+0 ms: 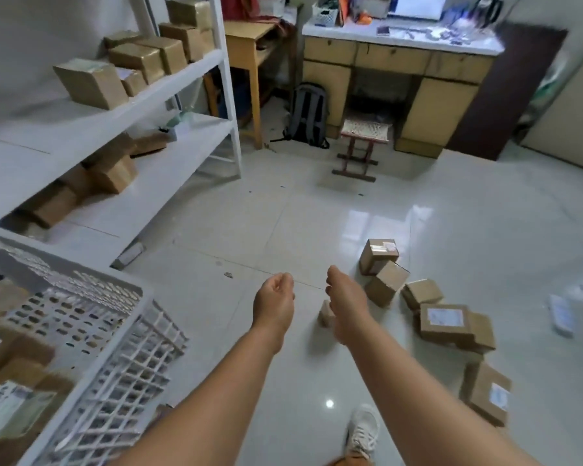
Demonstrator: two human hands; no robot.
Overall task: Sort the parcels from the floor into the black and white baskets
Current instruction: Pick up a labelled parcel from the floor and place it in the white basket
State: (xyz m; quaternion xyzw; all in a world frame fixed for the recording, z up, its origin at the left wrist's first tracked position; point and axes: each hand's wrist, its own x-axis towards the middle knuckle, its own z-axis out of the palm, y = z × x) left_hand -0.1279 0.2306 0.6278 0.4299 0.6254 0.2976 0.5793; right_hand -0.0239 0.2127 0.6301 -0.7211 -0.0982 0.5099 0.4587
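Several brown cardboard parcels (445, 322) lie scattered on the tiled floor to the right, one upright box (378, 255) farthest back. A small parcel (325, 312) shows partly behind my right hand (345, 299), which reaches out over the floor with fingers extended and holds nothing. My left hand (273, 299) hangs beside it, fingers loosely curled, empty. The white basket (91, 317) stands at the lower left with parcels inside. No black basket is in view.
A white shelf rack (182, 72) with more parcels lines the left wall. A small stool (359, 146), a grey backpack (308, 112) and a desk (398, 65) stand at the back. My shoe (362, 432) is at the bottom. A white flat packet (561, 314) lies far right.
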